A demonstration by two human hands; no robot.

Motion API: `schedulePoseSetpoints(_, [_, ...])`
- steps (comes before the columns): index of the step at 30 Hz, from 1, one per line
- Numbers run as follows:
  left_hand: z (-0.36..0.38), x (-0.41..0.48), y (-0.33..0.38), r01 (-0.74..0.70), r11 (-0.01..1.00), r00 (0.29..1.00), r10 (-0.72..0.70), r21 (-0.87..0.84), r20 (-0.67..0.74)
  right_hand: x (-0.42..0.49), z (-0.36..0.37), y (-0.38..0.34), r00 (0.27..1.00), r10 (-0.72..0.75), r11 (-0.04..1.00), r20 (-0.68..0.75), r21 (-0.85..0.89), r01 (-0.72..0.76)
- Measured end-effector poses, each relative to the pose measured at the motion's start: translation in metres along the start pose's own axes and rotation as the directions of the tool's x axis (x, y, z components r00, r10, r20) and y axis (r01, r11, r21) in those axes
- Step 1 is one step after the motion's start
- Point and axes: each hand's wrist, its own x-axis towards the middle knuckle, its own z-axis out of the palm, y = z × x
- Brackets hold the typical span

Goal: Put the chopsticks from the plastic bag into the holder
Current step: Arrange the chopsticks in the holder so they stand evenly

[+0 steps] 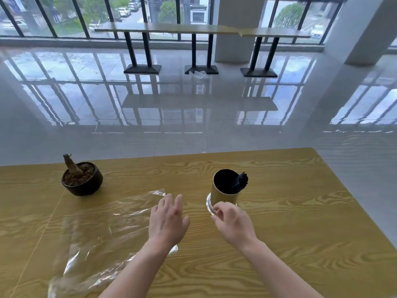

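A gold cylindrical holder (pixel 223 197) stands upright on the wooden table (pixel 300 211), with a bundle of black chopsticks (pixel 240 182) leaning against its right inner wall. A clear plastic bag (pixel 103 229) lies flat and looks empty on the table to the left. My left hand (pixel 167 220) hovers with fingers spread over the bag's right edge, holding nothing. My right hand (pixel 233 222) is just in front of the holder, its curled fingers touching the holder's clear base.
A black bowl-shaped pot (pixel 82 179) with soil and a bare stump sits at the back left of the table. Beyond the far table edge is a glossy tiled floor, with a long counter table (pixel 193 29) by the windows.
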Motion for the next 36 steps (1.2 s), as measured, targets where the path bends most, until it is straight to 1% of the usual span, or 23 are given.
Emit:
schedulePoseSetpoints(2, [-0.005,0.013,0.019,-0.063,0.998,0.998,0.063,-0.024,-0.01,-0.002,-0.015,0.012,0.996,0.077,0.996,-0.045,0.054,-0.075])
schedulePoseSetpoints(3, [-0.008,0.02,0.029,-0.095,0.993,0.995,0.094,-0.064,-0.013,-0.003,-0.023,0.019,0.991,0.118,0.99,-0.068,0.088,-0.112])
schedulePoseSetpoints(5, [-0.011,0.034,0.049,-0.142,0.967,0.99,0.143,-0.211,-0.007,-0.004,-0.036,0.032,0.974,0.194,0.971,-0.115,0.162,-0.174])
schedulePoseSetpoints(7, [-0.014,0.049,0.067,-0.151,0.918,0.986,0.168,-0.367,0.014,0.0,-0.047,0.044,0.952,0.267,0.943,-0.148,0.243,-0.227])
schedulePoseSetpoints(8, [-0.015,0.056,0.075,-0.153,0.898,0.984,0.179,-0.412,0.024,0.003,-0.052,0.048,0.943,0.297,0.928,-0.152,0.278,-0.247])
schedulePoseSetpoints(10, [-0.015,0.069,0.087,-0.179,0.888,0.975,0.216,-0.423,0.042,0.011,-0.059,0.054,0.936,0.321,0.909,-0.143,0.326,-0.261])
schedulePoseSetpoints(12, [-0.014,0.08,0.096,-0.2,0.891,0.967,0.245,-0.407,0.063,0.021,-0.064,0.057,0.94,0.317,0.906,-0.127,0.335,-0.26])
schedulePoseSetpoints(15, [-0.009,0.09,0.102,-0.158,0.878,0.963,0.238,-0.451,0.126,0.038,-0.065,0.057,0.948,0.302,0.922,-0.102,0.285,-0.263])
schedulePoseSetpoints(18, [-0.004,0.094,0.104,-0.06,0.837,0.961,0.196,-0.544,0.196,0.055,-0.062,0.057,0.951,0.303,0.933,-0.053,0.22,-0.285])
schedulePoseSetpoints(21, [-0.002,0.097,0.102,0.002,0.801,0.963,0.159,-0.598,0.216,0.068,-0.055,0.055,0.957,0.288,0.951,-0.043,0.133,-0.28])
schedulePoseSetpoints(25, [0.002,0.098,0.099,0.042,0.735,0.971,0.129,-0.677,0.201,0.08,-0.045,0.051,0.963,0.233,0.971,-0.133,-0.015,-0.237])
schedulePoseSetpoints(29, [0.009,0.095,0.096,0.067,0.673,0.977,0.106,-0.736,0.185,0.093,-0.04,0.05,0.954,0.168,0.978,-0.248,-0.082,-0.193])
schedulePoseSetpoints(32, [0.01,0.095,0.096,0.081,0.652,0.976,0.101,-0.754,0.191,0.105,-0.041,0.052,0.949,0.151,0.972,-0.275,-0.134,-0.194])
schedulePoseSetpoints(34, [0.01,0.095,0.096,0.091,0.643,0.974,0.101,-0.761,0.201,0.112,-0.042,0.053,0.947,0.101,0.966,-0.304,-0.199,-0.167])
schedulePoseSetpoints(36, [0.01,0.095,0.095,0.092,0.639,0.973,0.105,-0.764,0.204,0.119,-0.042,0.053,0.949,0.054,0.969,-0.31,-0.215,-0.125])
